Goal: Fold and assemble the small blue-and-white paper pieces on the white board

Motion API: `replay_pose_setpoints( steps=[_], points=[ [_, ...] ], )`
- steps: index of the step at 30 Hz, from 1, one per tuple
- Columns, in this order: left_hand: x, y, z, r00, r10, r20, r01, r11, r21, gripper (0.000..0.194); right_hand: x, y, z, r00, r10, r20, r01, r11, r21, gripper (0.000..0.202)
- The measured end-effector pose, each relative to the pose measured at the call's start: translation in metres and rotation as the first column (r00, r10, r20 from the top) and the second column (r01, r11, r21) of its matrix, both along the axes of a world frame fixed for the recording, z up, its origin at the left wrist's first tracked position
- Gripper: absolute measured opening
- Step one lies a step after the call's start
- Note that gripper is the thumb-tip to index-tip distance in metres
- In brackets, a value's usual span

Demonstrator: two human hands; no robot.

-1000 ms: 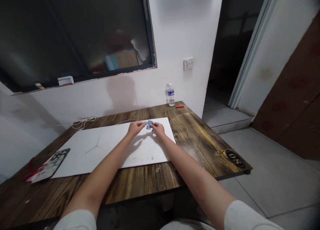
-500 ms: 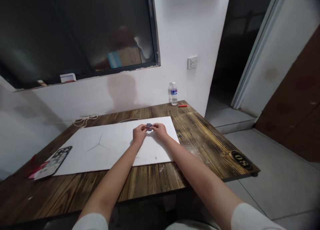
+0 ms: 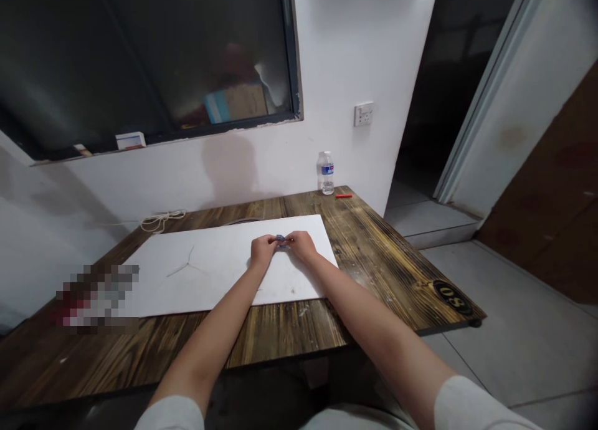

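Observation:
A small blue-grey object [image 3: 281,238] is pinched between my two hands over the right part of a white board [image 3: 182,296]. Its kind is too small to make out, and the fingers cover both of its ends. My left hand [image 3: 262,251] grips the left end with thumb and fingertips. On the other end, my right hand [image 3: 301,245] has its fingers closed as well. Thin lines [image 3: 187,264] in a three-armed shape mark the board left of my hands.
The board lies on a dark-grained wooden table [image 3: 387,280]. At the back stand a water bottle [image 3: 327,173] and, lying beside it, a red pen-like stick [image 3: 344,196]. A pale cable [image 3: 161,220] is bundled at the back left. A pixelated patch covers the board's left end.
The small blue-grey object looks flatter now, and my hands sit slightly lower around it. The whole view has shifted a little. Both hands keep their grip.

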State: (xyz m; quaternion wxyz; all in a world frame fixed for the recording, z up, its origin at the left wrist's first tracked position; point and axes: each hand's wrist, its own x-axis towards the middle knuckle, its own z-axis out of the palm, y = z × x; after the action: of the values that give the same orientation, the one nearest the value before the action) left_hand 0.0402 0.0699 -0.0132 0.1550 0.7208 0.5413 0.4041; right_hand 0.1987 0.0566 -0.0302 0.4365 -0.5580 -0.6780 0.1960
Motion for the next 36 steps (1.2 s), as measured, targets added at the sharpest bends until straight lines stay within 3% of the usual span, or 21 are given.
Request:
replay_pose_setpoints(
  steps=[8, 17, 27, 31, 36],
  points=[
    [-0.0023, 0.0017, -0.001, 0.997, 0.0, -0.082, -0.001, 1.0, -0.012, 0.01, 0.0012, 0.001, -0.0003, 0.999, -0.02, 0.048, 0.021, 1.0, -0.02, 0.008],
    [-0.0056, 0.0017, -0.0022, 0.998, -0.054, -0.022, 0.053, 0.996, -0.065, 0.011, 0.0017, 0.0005, 0.0015, 0.99, 0.0, 0.138, -0.002, 1.0, 0.017, 0.01],
    [-0.0039, 0.0008, 0.0005, 0.997, -0.037, 0.06, 0.041, 0.997, -0.071, 0.012, 0.001, 0.001, -0.0038, 0.991, 0.053, -0.126, -0.045, 0.997, 0.064, 0.012],
    [-0.005, 0.001, 0.0002, 0.995, -0.046, 0.087, 0.052, 0.997, -0.065, 0.012, 0.0014, 0.0013, -0.0027, 0.995, 0.041, -0.086, -0.036, 0.998, 0.06, 0.013],
    [-0.0059, 0.0003, -0.001, 0.996, -0.086, -0.006, 0.085, 0.993, -0.075, 0.014, 0.0021, 0.0017, -0.0042, 0.999, 0.034, -0.026, -0.034, 0.999, 0.011, 0.015]
  ],
)
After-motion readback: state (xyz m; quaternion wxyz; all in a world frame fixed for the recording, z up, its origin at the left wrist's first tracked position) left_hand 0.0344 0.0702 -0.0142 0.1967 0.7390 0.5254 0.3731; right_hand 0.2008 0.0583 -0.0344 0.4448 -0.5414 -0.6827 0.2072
